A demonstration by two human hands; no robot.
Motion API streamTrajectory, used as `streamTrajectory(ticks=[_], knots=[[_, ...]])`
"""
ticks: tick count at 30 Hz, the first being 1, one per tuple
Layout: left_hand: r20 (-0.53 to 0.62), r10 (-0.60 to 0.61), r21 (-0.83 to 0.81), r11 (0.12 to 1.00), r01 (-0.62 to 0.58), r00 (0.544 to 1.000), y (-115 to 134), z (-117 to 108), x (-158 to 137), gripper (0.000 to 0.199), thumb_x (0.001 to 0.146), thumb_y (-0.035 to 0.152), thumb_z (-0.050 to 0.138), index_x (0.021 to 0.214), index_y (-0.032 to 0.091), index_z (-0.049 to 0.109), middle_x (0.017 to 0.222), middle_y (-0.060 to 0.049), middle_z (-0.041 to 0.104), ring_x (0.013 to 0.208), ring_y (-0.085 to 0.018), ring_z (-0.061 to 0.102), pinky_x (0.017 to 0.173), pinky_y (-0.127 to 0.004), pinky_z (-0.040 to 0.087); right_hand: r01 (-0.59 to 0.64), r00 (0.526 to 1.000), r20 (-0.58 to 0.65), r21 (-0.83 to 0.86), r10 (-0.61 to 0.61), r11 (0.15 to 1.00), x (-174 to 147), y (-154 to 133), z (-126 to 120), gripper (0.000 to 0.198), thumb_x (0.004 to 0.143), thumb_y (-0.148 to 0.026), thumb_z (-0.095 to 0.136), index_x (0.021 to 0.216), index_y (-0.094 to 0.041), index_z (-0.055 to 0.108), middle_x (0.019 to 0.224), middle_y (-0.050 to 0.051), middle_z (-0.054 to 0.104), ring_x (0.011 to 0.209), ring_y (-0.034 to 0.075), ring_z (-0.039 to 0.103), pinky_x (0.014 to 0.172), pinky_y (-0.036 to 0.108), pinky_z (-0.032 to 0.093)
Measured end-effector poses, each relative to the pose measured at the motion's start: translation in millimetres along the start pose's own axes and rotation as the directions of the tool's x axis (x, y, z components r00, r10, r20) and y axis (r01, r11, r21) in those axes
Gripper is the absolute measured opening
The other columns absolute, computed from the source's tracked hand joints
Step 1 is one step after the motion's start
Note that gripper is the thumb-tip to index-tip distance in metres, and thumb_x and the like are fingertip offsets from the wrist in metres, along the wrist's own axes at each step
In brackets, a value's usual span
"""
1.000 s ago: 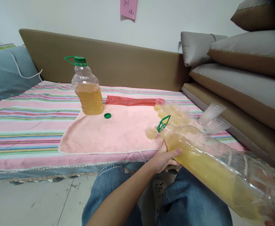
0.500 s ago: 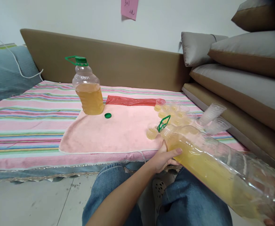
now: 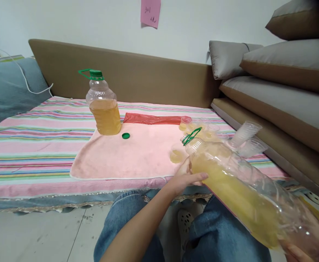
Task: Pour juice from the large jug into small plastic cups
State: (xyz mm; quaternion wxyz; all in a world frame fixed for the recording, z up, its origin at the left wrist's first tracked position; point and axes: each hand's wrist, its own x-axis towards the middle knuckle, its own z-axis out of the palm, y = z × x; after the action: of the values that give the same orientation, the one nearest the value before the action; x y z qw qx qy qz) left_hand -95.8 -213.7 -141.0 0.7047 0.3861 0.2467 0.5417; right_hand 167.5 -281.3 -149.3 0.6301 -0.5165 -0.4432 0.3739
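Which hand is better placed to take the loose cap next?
Probably the left hand: supporting the tilted bottle near its neck, it is closer to the cap. The right hand is at the base, farther away. Both are occupied.

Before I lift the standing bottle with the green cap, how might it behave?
The standing bottle may feel bottom-heavy, since liquid fills its lower part. That liquid could slosh, with air above it. Its clear plastic might flex if squeezed.

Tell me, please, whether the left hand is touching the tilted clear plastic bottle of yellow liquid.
Touching; the head view shows the left hand supporting the tilted bottle, thumb against its side.
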Motion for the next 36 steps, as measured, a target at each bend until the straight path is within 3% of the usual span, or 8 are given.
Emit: streamTrajectory(ticks=[5,12,16,20,24,28,33,36], knots=[[0.004,0.093,-0.027,0.995,-0.093,0.996,13.4,-2.3,-6.6,0.084,0.057,0.026,0.09,0.134,0.022,0.055,0.145,-0.013,0.053,0.123,-0.032,0.06,0.094,-0.035,0.052,0.053,0.996,-0.077,0.091,-0.046,0.994,-6.7,-3.9,24.1,0.082,0.045,-0.057,0.091,0.122,-0.045,0.066,0.147,0.002,0.042,0.143,0.032,0.023,0.114,0.051,0.025],[0.005,0.22,0.069,0.973,-0.22,0.975,28.5,-5.7,-26.7,0.113,0.051,0.027,0.093,0.148,0.036,0.036,0.162,-0.01,0.029,0.137,-0.032,0.046,0.108,-0.043,0.042,-0.149,0.987,-0.002,0.312,0.158,0.938,-26.1,34.9,36.2,0.106,0.044,-0.06,0.092,0.139,-0.04,0.051,0.143,0.007,0.047,0.12,0.037,0.053,0.073,0.047,0.059],[-0.067,0.271,0.122,0.957,-0.262,0.96,31.0,-10.1,-41.6,0.123,0.04,0.042,0.095,0.149,0.029,0.038,0.139,-0.013,0.059,0.132,-0.033,0.051,0.11,-0.043,0.04,-0.138,0.989,0.112,0.421,0.099,0.896,-43.4,40.2,76.7,0.109,0.047,-0.057,0.094,0.142,-0.033,0.047,0.139,0.011,0.05,0.116,0.037,0.056,0.082,0.047,0.058],[-0.241,0.28,0.124,0.959,-0.257,0.929,51.1,-25.1,-58.4,0.117,0.036,0.052,0.093,0.14,0.024,0.049,0.1,-0.01,0.076,0.104,-0.035,0.068,0.093,-0.046,0.054,-0.121,0.945,0.322,0.516,-0.061,0.848,-59.7,28.5,138.1,0.112,0.049,-0.055,0.096,0.144,-0.03,0.042,0.146,0.012,0.042,0.134,0.039,0.04,0.104,0.055,0.045],[-0.417,0.44,0.144,0.896,-0.42,0.795,85.5,-40.5,-78.2,0.102,0.039,0.055,0.09,0.133,0.031,0.055,0.094,-0.006,0.076,0.097,-0.034,0.071,0.084,-0.047,0.059,-0.146,0.858,0.477,0.583,-0.191,0.8,-71.7,28.9,194.1,0.112,0.054,-0.057,0.094,0.146,-0.033,0.034,0.149,0.01,0.038,0.136,0.038,0.038,0.107,0.055,0.042],[-0.502,0.611,0.274,0.783,-0.558,0.612,116.1,-55.9,-101.4,0.087,0.044,0.047,0.089,0.125,0.031,0.061,0.1,-0.005,0.075,0.094,-0.031,0.071,0.084,-0.044,0.059,-0.288,0.749,0.629,0.591,-0.207,0.753,-75.6,29.8,238.5,0.116,0.055,-0.055,0.094,0.147,-0.03,0.027,0.15,0.011,0.035,0.138,0.033,0.036,0.112,0.05,0.038],[-0.513,0.752,0.47,0.65,-0.597,0.415,141.4,-82.0,-125.0,0.084,0.05,0.035,0.089,0.127,0.03,0.056,0.11,-0.001,0.072,0.097,-0.022,0.068,0.086,-0.031,0.055,-0.45,0.651,0.756,0.458,-0.07,0.767,-78.8,31.9,277.3,0.121,0.053,-0.048,0.095,0.149,-0.026,0.024,0.151,0.014,0.032,0.139,0.032,0.035,0.113,0.049,0.036],[-0.494,0.829,0.652,0.553,-0.519,0.262,151.7,-100.5,-127.7,0.089,0.054,0.025,0.089,0.132,0.03,0.048,0.116,0.001,0.068,0.109,-0.023,0.063,0.096,-0.034,0.049,-0.489,0.638,0.767,0.334,0.07,0.806,-83.2,38.8,283.6,0.114,0.054,-0.05,0.093,0.146,-0.028,0.028,0.153,0.014,0.029,0.139,0.033,0.034,0.108,0.052,0.039]])
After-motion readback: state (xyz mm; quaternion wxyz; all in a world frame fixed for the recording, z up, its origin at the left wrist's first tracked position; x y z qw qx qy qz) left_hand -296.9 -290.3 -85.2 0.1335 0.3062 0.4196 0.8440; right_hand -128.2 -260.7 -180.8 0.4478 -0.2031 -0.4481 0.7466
